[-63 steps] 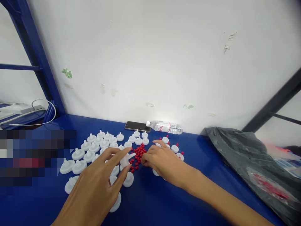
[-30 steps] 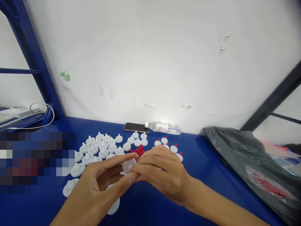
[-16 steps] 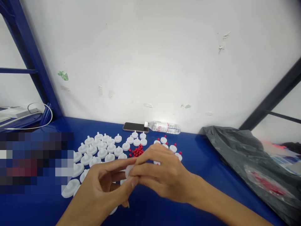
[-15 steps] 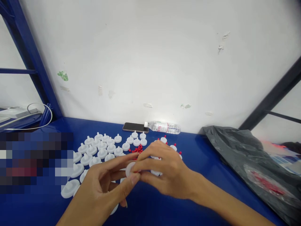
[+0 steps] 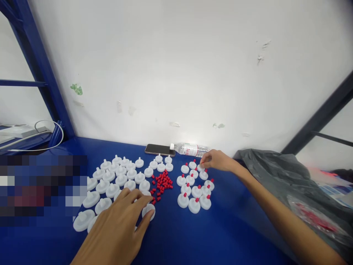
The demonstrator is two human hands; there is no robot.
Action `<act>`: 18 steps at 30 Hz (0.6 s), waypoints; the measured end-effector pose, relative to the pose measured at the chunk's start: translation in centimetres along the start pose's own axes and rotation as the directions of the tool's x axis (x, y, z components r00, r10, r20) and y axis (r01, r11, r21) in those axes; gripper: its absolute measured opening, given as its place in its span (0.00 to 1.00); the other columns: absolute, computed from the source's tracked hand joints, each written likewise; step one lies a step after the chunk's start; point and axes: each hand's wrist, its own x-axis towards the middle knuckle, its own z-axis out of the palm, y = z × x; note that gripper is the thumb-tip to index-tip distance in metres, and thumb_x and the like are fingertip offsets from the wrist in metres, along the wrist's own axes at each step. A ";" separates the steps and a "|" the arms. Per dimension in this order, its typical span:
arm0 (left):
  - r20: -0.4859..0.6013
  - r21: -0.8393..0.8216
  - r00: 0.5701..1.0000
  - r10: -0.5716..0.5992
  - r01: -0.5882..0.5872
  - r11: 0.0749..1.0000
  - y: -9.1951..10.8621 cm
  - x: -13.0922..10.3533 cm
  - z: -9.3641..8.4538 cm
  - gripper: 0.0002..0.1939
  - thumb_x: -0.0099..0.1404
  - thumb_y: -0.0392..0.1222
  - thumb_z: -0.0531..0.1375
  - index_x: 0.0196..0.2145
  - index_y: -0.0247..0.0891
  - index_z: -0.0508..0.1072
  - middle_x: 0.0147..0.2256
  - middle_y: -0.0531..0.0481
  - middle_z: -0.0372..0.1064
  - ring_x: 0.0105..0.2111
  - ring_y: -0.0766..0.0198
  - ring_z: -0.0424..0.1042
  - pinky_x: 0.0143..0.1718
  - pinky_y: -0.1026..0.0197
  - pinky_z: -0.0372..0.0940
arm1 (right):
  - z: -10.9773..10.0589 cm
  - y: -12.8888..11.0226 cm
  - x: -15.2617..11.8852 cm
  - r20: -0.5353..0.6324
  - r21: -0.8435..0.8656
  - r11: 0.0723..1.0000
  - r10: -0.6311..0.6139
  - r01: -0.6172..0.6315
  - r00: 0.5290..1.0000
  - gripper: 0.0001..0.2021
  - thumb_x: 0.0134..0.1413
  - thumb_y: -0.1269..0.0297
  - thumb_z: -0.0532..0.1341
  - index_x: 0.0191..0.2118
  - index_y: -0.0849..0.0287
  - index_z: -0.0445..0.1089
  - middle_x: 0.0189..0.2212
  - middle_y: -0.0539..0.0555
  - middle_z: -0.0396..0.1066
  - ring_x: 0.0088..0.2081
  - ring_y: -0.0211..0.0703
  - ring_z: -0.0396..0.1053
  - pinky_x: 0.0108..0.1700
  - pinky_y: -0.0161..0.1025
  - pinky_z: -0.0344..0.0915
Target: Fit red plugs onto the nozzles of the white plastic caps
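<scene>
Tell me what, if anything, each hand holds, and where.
The right hand seems to hold a white piece by its red-tipped stem. Whether the left hand grips the nearer piece cannot be told.

Seen from the caps [image 5: 163,181] on my bench [image 5: 171,235], bare discs [image 5: 112,191] spread mostly toward nine o'clock, capped discs [image 5: 183,201] sit at three, phone [image 5: 158,149] at twelve, bottle [image 5: 190,149] at one.
</scene>
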 end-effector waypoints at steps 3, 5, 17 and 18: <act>0.084 0.029 0.996 0.012 -0.014 0.999 0.4 0.1 -0.5 0.21 0.72 0.42 0.47 0.45 0.46 0.80 0.47 0.45 0.77 0.53 0.48 0.73 0.51 0.42 0.71 | 0.0 -0.8 -0.2 -0.030 -0.025 0.999 -0.024 0.024 0.999 0.06 0.56 0.60 0.69 0.33 0.55 0.81 0.31 0.54 0.82 0.33 0.49 0.79 0.36 0.40 0.70; 0.101 0.024 0.995 0.016 -0.018 1.000 0.6 0.1 -0.8 0.20 0.72 0.39 0.47 0.42 0.46 0.80 0.45 0.46 0.77 0.52 0.49 0.73 0.51 0.44 0.71 | -0.3 -2.5 -0.8 -0.105 -0.048 0.996 -0.080 0.075 0.991 0.10 0.64 0.57 0.63 0.38 0.55 0.80 0.37 0.56 0.83 0.39 0.50 0.79 0.41 0.41 0.70; -0.045 0.145 0.980 0.194 -0.186 0.972 1.1 -1.3 1.1 0.15 0.70 0.41 0.55 0.48 0.45 0.80 0.49 0.42 0.77 0.53 0.42 0.74 0.40 0.46 0.77 | 5.4 -12.0 -5.3 0.035 -0.282 0.880 -0.389 0.383 0.920 0.06 0.65 0.64 0.66 0.39 0.60 0.81 0.37 0.59 0.80 0.47 0.56 0.74 0.51 0.51 0.63; -0.026 0.157 0.982 0.189 -0.183 0.970 1.2 -1.4 1.2 0.15 0.69 0.40 0.56 0.47 0.45 0.81 0.50 0.41 0.77 0.53 0.42 0.74 0.39 0.46 0.77 | 5.8 -12.0 -5.2 0.030 -0.304 0.879 -0.377 0.368 0.926 0.07 0.65 0.64 0.66 0.39 0.60 0.81 0.37 0.59 0.80 0.47 0.56 0.73 0.51 0.52 0.63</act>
